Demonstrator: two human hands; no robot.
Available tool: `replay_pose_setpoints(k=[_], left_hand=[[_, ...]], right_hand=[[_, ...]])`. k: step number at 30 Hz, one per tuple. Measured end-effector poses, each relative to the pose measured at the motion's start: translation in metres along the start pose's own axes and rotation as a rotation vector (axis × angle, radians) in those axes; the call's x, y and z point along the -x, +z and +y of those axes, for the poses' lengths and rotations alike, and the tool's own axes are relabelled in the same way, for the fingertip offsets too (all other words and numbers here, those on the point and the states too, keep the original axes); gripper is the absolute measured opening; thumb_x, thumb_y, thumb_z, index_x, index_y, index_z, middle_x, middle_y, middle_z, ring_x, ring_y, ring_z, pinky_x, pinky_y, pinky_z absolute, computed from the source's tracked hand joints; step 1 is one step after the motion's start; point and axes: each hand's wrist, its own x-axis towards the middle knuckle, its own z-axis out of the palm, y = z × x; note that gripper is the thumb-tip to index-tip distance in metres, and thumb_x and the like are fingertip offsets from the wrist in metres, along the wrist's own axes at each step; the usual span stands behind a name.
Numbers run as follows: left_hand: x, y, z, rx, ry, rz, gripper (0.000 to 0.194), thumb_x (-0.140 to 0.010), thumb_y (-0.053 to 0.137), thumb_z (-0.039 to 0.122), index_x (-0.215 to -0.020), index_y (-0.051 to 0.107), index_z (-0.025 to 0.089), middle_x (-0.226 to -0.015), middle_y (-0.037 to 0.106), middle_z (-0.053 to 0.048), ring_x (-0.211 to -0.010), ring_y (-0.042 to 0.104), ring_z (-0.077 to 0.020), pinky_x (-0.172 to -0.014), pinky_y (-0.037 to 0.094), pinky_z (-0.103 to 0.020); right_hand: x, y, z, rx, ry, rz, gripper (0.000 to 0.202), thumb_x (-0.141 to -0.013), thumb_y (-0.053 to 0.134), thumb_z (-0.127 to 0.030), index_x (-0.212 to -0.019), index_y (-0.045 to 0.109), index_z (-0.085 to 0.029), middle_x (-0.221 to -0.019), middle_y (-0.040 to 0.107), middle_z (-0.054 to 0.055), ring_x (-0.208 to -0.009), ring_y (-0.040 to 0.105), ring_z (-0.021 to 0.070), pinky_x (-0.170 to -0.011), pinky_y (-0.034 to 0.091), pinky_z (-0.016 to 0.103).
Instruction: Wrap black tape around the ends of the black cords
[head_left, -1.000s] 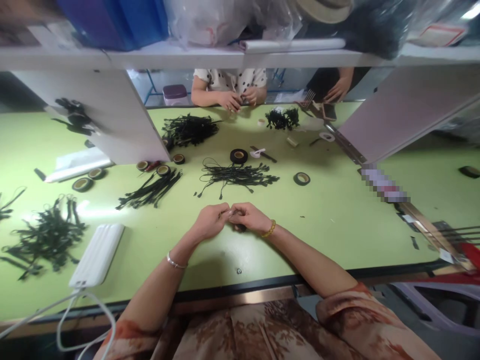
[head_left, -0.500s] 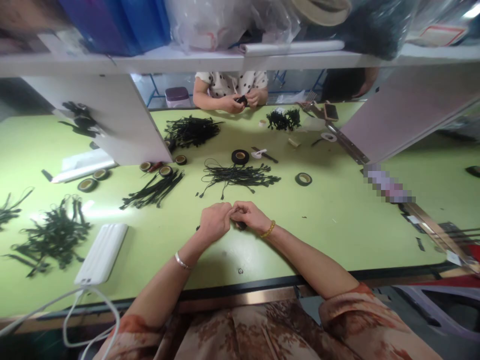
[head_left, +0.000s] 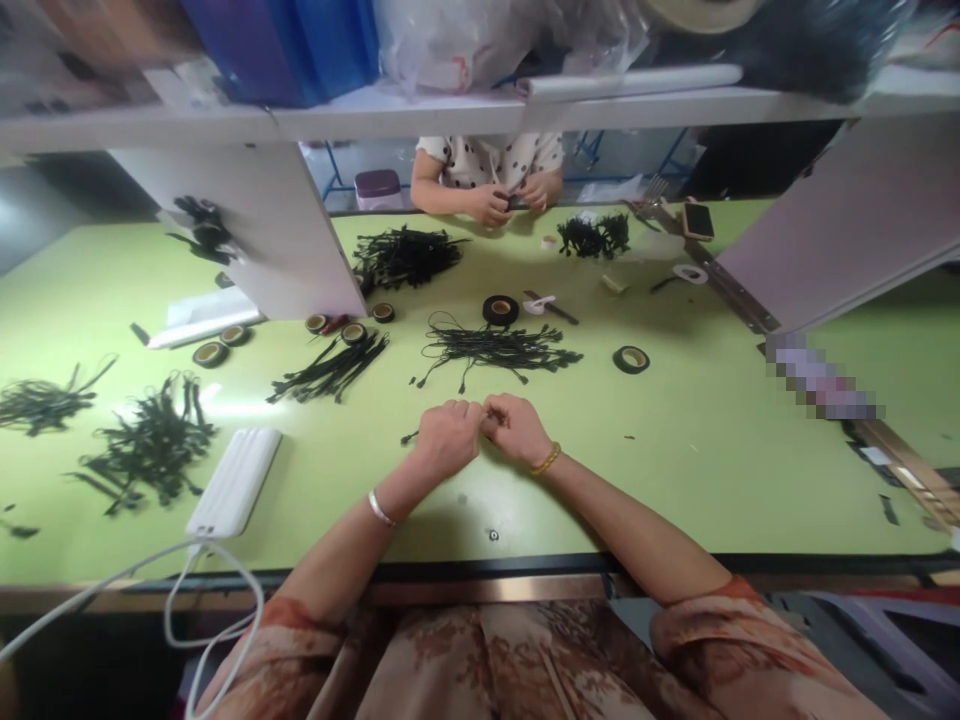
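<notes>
My left hand (head_left: 448,438) is closed above the green table, knuckles up. From its left side sticks the dark connector end of a black cable (head_left: 409,438); the rest is hidden in the fist. My right hand (head_left: 519,432) meets it, fingers curled and fingertips touching the left hand's thumb side. Whatever those fingers pinch is hidden. Just beyond both hands lies a bunch of thin black cables (head_left: 502,347). Behind that bunch rests a roll of black tape (head_left: 500,310), and another black tape roll (head_left: 631,359) lies to the right.
More black cable bundles (head_left: 330,365) and a heap (head_left: 157,440) lie to the left, near a white power bank (head_left: 234,482) with a cord. Across the table, a person in a dotted top (head_left: 491,165) handles something dark. An overhead shelf (head_left: 450,122) and side panels frame the workspace.
The view has shifted, so the table contents appear further right. My hands stay together; the dark roll-like thing seen under my right hand no longer shows.
</notes>
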Motion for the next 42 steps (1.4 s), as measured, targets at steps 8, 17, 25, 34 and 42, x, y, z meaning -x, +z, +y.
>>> replay_pose_setpoints(k=[8, 17, 25, 34, 42], left_hand=[[0.002, -0.014, 0.004, 0.39, -0.062, 0.063, 0.031, -0.095, 0.037, 0.029, -0.071, 0.053, 0.018, -0.067, 0.059, -0.005, -0.062, 0.051, -0.0158, -0.06, 0.032, -0.028], [-0.004, -0.018, -0.013, 1.176, -0.18, 0.201, 0.041, -0.092, 0.046, 0.051, -0.069, 0.052, 0.018, -0.067, 0.056, 0.0, -0.062, 0.046, -0.0109, -0.06, 0.038, -0.023], [-0.01, -0.009, -0.021, 1.469, -0.283, 0.083, 0.039, -0.088, 0.055, 0.052, -0.071, 0.051, 0.016, -0.061, 0.047, 0.005, -0.046, 0.028, -0.0041, -0.046, 0.023, -0.02], [-0.009, 0.001, -0.012, 1.486, -0.247, -0.036, 0.043, -0.085, 0.058, 0.056, -0.071, 0.048, 0.017, -0.057, 0.046, 0.006, -0.046, 0.031, -0.0048, -0.045, 0.023, -0.02], [-0.006, -0.003, -0.014, 1.43, -0.143, -0.175, 0.045, -0.088, 0.052, 0.059, -0.075, 0.052, 0.016, -0.061, 0.049, 0.003, -0.052, 0.037, -0.0067, -0.049, 0.028, -0.02]], right_hand=[[-0.004, -0.009, 0.005, 0.394, -0.008, 0.129, 0.011, -0.076, 0.057, -0.021, -0.07, 0.066, -0.018, -0.067, 0.061, 0.007, -0.07, 0.053, 0.0202, -0.061, 0.03, 0.03], [-0.009, -0.014, 0.011, 0.536, -0.019, 0.1, 0.033, -0.093, 0.05, -0.038, -0.109, 0.071, -0.019, -0.074, 0.067, 0.012, -0.069, 0.056, 0.0223, -0.062, 0.031, 0.031], [-0.002, -0.009, 0.007, 0.435, -0.173, 0.037, 0.034, -0.095, 0.047, -0.035, -0.113, 0.067, -0.015, -0.094, 0.068, 0.015, -0.085, 0.058, 0.025, -0.073, 0.039, 0.033], [0.001, -0.016, -0.008, -0.538, -0.068, 0.016, 0.038, -0.084, 0.062, -0.055, -0.097, 0.062, -0.019, -0.08, 0.063, 0.004, -0.069, 0.055, 0.0154, -0.064, 0.045, 0.028], [0.002, -0.018, -0.002, -0.463, -0.03, 0.097, 0.035, -0.085, 0.06, -0.054, -0.079, 0.06, -0.019, -0.065, 0.063, 0.003, -0.058, 0.05, 0.0137, -0.059, 0.043, 0.029]])
